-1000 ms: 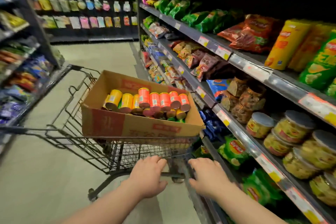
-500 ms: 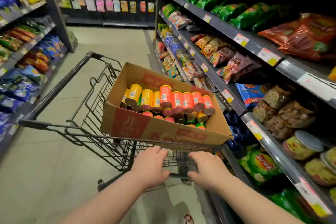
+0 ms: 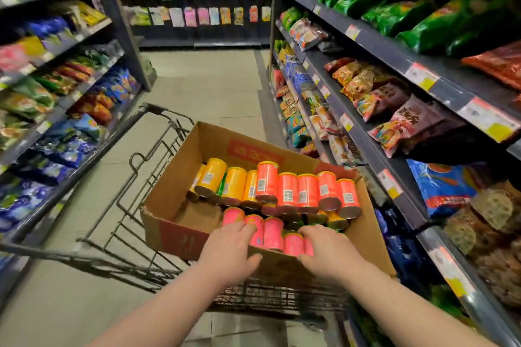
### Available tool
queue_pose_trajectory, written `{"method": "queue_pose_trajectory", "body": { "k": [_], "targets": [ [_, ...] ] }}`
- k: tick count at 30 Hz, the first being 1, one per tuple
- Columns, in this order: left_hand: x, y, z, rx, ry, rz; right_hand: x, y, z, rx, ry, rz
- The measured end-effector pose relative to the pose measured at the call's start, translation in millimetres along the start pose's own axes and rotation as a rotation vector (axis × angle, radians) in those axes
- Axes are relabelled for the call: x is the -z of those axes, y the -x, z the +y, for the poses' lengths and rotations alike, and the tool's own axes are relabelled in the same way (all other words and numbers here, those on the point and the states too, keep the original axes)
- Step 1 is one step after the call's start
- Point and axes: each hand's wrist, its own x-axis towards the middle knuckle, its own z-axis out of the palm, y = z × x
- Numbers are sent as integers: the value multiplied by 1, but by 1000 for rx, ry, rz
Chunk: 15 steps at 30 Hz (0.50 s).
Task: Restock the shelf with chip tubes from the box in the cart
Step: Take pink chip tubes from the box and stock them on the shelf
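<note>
A brown cardboard box (image 3: 180,236) sits in a black wire cart (image 3: 146,183) in a shop aisle. It holds several chip tubes lying on their sides: yellow ones (image 3: 211,177) at the left, orange-red ones (image 3: 287,191) at the right, pink ones (image 3: 272,232) nearest me. My left hand (image 3: 228,251) reaches over the box's near wall, its fingers lying on the pink tubes and its thumb outside the wall. My right hand (image 3: 328,253) reaches in beside it, fingers on the tubes lower right. Neither hand visibly grips a tube.
The right shelving (image 3: 394,175) holds snack bags and price tags close beside the cart. Another rack of bags (image 3: 56,110) lines the left side. The tiled aisle floor (image 3: 205,87) runs ahead to a back wall of hanging packets (image 3: 197,8).
Both hands have left the cart handle and moved forward over the box's near wall onto the tubes. The view has swung left, toward the aisle.
</note>
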Motion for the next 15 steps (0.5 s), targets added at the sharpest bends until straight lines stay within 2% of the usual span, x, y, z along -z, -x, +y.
{"method": "queue_pose_trajectory", "body": {
  "k": [7, 15],
  "targets": [
    [-14, -50, 8, 98, 18, -103, -7, -53, 47, 5, -61, -126],
    [-19, -82, -20, 191, 21, -222, -32, -100, 41, 29, -90, -272]
  ]
}}
